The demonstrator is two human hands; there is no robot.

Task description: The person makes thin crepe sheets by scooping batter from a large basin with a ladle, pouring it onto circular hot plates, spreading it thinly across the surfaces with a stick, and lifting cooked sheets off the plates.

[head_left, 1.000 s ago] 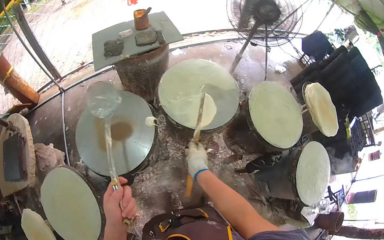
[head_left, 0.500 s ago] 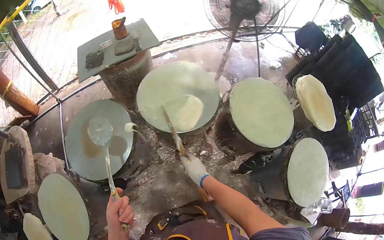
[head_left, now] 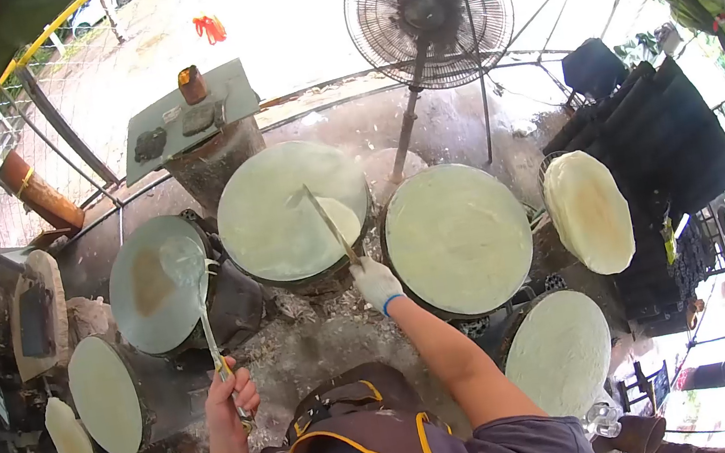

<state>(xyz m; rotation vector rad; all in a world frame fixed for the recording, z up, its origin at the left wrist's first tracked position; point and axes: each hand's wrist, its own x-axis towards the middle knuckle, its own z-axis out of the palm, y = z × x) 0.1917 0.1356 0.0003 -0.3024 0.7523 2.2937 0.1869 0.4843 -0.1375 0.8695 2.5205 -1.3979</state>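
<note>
My left hand (head_left: 231, 394) is closed around the handle of a ladle (head_left: 209, 331). The ladle's batter-coated bowl hangs over the right side of a grey round griddle (head_left: 137, 310) with a brown patch. My right hand (head_left: 378, 283), in a white glove, grips a long, flat spreading spatula (head_left: 329, 219). Its blade reaches over the middle griddle, where a thin sheet of pale batter (head_left: 270, 208) covers the surface. A thicker, creamy pool of batter (head_left: 341, 219) lies beside the blade, on its right.
Batter-covered griddles stand to the right (head_left: 459, 239), lower right (head_left: 561, 356) and left (head_left: 105, 397). A stack of pale flatbreads (head_left: 588, 214) sits at far right, another flatbread (head_left: 73, 446) at far left. Behind are a standing fan (head_left: 428, 12) and a board-topped drum (head_left: 216, 169).
My view has swung right, so most things appear further left. My right hand has moved forward with the spatula. The ladle's bowl has shifted toward the right edge of its griddle.
</note>
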